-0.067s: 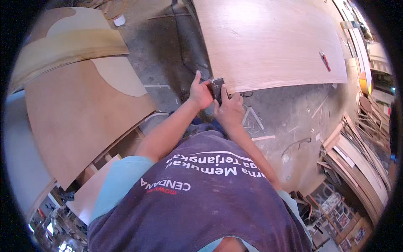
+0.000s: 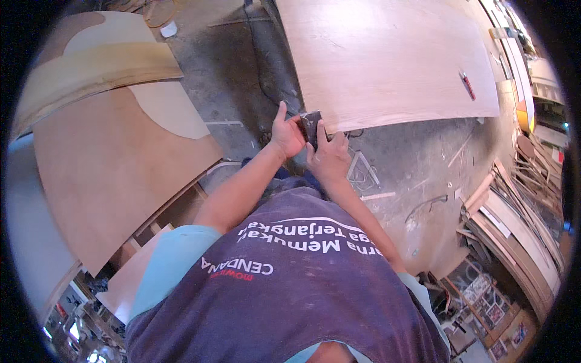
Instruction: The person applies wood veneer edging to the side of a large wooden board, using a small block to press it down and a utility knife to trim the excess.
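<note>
A small dark rectangular block [image 2: 311, 126], which looks like a sanding block, is held between my hands in front of my body, just off the near left corner of a pale wood panel [image 2: 393, 66]. My left hand [image 2: 287, 134] has its thumb raised and its fingers curled against the block's left side; some fingertips are hidden behind it. From the right, my right hand [image 2: 330, 154] grips the block, with the index finger lying along its face and the thumb at its lower edge. A red cutter-like tool [image 2: 468, 86] lies on the panel's right part.
Brown and pale wood sheets [image 2: 121, 169] lie stacked at the left. Offcuts, including a triangular frame [image 2: 365, 166], are on the concrete floor [image 2: 417, 175]. A dark cable [image 2: 257, 66] runs beside the panel. Wood strips and boards [image 2: 514, 236] are piled at the right.
</note>
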{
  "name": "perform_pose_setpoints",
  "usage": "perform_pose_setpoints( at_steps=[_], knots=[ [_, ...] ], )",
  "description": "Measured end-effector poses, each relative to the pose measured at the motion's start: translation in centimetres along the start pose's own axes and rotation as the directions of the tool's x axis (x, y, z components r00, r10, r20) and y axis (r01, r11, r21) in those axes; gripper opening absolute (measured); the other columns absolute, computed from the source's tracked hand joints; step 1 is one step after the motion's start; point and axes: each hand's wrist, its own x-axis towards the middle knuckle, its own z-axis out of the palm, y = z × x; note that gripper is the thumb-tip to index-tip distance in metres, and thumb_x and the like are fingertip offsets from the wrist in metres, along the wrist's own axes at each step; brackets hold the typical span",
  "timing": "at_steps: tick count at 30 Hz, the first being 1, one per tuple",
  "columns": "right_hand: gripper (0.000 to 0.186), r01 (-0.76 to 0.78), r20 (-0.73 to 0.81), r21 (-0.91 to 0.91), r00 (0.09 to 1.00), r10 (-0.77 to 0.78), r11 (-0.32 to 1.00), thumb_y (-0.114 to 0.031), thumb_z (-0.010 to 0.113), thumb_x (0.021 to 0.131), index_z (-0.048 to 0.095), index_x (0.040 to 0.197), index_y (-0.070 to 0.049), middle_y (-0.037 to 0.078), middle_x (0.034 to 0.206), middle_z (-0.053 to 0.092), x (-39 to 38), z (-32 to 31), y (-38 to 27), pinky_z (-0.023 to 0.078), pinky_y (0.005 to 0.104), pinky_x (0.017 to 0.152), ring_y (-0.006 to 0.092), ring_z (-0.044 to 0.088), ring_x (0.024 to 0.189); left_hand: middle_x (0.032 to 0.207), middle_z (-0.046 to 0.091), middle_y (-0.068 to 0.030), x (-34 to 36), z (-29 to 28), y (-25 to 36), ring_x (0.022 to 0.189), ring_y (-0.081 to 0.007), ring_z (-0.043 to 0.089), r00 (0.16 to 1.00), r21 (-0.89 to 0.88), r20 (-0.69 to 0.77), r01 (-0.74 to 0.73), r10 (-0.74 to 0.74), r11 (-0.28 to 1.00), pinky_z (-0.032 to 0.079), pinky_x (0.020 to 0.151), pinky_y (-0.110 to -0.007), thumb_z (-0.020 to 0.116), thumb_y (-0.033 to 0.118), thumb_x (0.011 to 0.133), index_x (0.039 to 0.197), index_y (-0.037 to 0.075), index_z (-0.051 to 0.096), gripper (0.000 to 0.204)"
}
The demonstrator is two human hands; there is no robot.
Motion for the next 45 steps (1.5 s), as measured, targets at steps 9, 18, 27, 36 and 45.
perform_pose_setpoints(
  at_steps=[9,18,27,36,45],
  knots=[
    [0.076,-0.042,0.002,-0.045,0.999,0.042,0.998,-0.031,0.08,0.088,0.052,0.155,-0.007,0.025,0.115,0.054,1.1,1.5,-4.0,0.057,0.0503,0.081,0.0433,0.057,0.108,0.134,0.07,-0.0194,0.0,-2.1,2.9,0.128,-0.0357,0.062,0.998,0.053,-0.022,0.057,-0.056,0.997,0.042,0.118,-0.051,0.039,0.098,0.086,0.132,-0.005,0.066,0.117],
    [0.078,-0.035,-0.031,-0.044,0.999,0.033,0.998,-0.034,0.082,0.086,0.053,0.156,-0.011,0.022,0.108,0.053,1.6,1.8,-4.1,0.054,0.0498,0.08,0.0406,0.056,0.101,0.096,0.075,-0.0142,5.2,-3.1,10.6,0.089,-0.0274,0.069,0.981,0.231,-0.042,-0.173,0.187,0.957,0.053,0.085,-0.042,0.049,0.086,0.093,0.109,0.0,0.073,0.09],
    [0.082,-0.141,0.031,-0.001,0.989,0.141,0.99,-0.03,0.079,0.09,0.045,0.162,-0.012,0.023,0.106,0.051,0.9,1.8,-4.3,0.051,0.0506,0.082,0.0408,0.054,0.098,0.077,0.069,-0.012,14.2,10.1,26.5,0.066,-0.0226,0.066,0.707,0.991,0.029,-0.113,0.706,0.072,0.054,0.066,-0.041,0.081,0.042,0.092,0.088,-0.001,0.07,0.044],
    [0.083,-0.153,0.027,-0.003,0.988,0.153,0.988,-0.026,0.078,0.091,0.042,0.164,-0.011,0.024,0.105,0.049,1.0,2.5,-5.1,0.05,0.0521,0.082,0.0419,0.052,0.097,0.077,0.068,-0.0114,19.0,9.7,29.5,0.061,-0.0223,0.064,0.844,0.937,-0.113,-0.085,0.525,0.34,0.053,0.049,-0.039,0.084,0.023,0.092,0.088,0.0,0.072,0.026],
    [0.084,-0.192,0.065,-0.009,0.979,0.192,0.981,-0.024,0.079,0.09,0.041,0.164,-0.016,0.024,0.107,0.048,2.0,2.0,-6.0,0.049,0.0521,0.082,0.042,0.052,0.096,0.077,0.068,-0.0125,19.7,8.8,30.0,0.063,-0.0242,0.067,0.892,0.944,-0.094,-0.062,0.443,0.324,0.058,0.048,-0.038,0.082,0.016,0.093,0.088,-0.002,0.072,0.022]
  ],
)
